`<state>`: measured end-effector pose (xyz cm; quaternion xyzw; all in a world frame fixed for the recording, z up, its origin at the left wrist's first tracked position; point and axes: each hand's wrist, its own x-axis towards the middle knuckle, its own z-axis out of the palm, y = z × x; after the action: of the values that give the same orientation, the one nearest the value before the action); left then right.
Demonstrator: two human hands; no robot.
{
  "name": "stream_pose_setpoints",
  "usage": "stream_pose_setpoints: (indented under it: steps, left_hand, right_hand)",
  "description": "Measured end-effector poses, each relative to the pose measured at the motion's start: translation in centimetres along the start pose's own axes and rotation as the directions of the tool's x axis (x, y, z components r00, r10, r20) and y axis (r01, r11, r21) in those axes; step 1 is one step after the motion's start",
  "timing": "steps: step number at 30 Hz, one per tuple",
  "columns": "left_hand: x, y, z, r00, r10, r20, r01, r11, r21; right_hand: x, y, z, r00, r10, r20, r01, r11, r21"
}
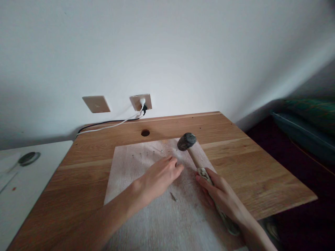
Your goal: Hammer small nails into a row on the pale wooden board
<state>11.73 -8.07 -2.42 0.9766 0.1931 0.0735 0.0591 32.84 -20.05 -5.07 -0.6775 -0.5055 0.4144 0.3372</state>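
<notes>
Your right grip (pixel 220 196) is closed round the hammer (pixel 194 157), its long axis running away from you, head toward the white wall, over the pale board (pixel 157 219) on the wooden bench (pixel 243 167), where your left grip (pixel 159 177) lies open.

Nothing written can be read here: no text, label, brand, number or sign shows on the hammer (pixel 186 141), the pale board (pixel 136 174), the wall plates (pixel 96 104) at eleven o'clock, or the wooden surface (pixel 261 167).
</notes>
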Motion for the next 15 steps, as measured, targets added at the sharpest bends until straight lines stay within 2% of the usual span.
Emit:
stream_pose_setpoints:
  steps: [3,6,10,15]
  left_hand:
    - [1.1,-2.6,0.1,0.979,-0.153,-0.137,0.118,0.964,-0.238]
    - [2.0,-5.2,0.1,0.920,-0.331,-0.208,0.213,0.870,-0.444]
    - [2.4,-6.7,0.7,0.896,-0.398,-0.199,0.277,0.849,-0.450]
    - [2.5,-6.5,1.3,0.906,-0.377,-0.194,0.273,0.869,-0.412]
  right_hand:
    - [0.0,-0.1,0.0,1.000,0.015,-0.007,-0.015,1.000,0.010]
    - [0.0,-0.2,0.0,1.000,0.011,-0.010,-0.011,1.000,0.015]
    - [0.1,0.0,0.0,1.000,0.017,-0.006,-0.017,1.000,0.005]
    - [0.1,0.3,0.1,1.000,0.020,0.003,-0.020,0.999,0.032]
